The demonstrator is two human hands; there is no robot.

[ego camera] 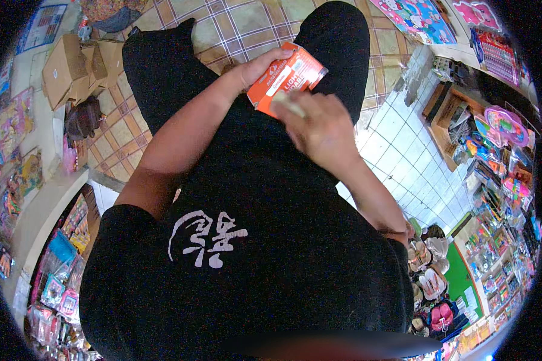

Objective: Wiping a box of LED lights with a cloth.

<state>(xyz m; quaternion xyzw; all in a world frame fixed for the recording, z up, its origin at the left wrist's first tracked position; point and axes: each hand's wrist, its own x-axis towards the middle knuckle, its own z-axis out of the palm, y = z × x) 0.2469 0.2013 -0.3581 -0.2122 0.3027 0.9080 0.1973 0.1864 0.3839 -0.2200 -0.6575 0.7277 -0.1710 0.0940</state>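
An orange cardboard box bearing printed writing is held tilted above my lap, between my black-clad legs. My left hand grips its upper left side, with the thumb lying along the top edge. Over the lower front of the box is my right hand, blurred and with curled fingers. Pinched in those fingers is a small pale object, too blurred to name, which lies against or just above the box face. The lower right part of the box is hidden behind the right hand.
Open cardboard boxes and a dark brown bag are on the left. At right, a wooden tray stands near packaged colourful goods. Several pairs of footwear are at lower right. The floor is tiled.
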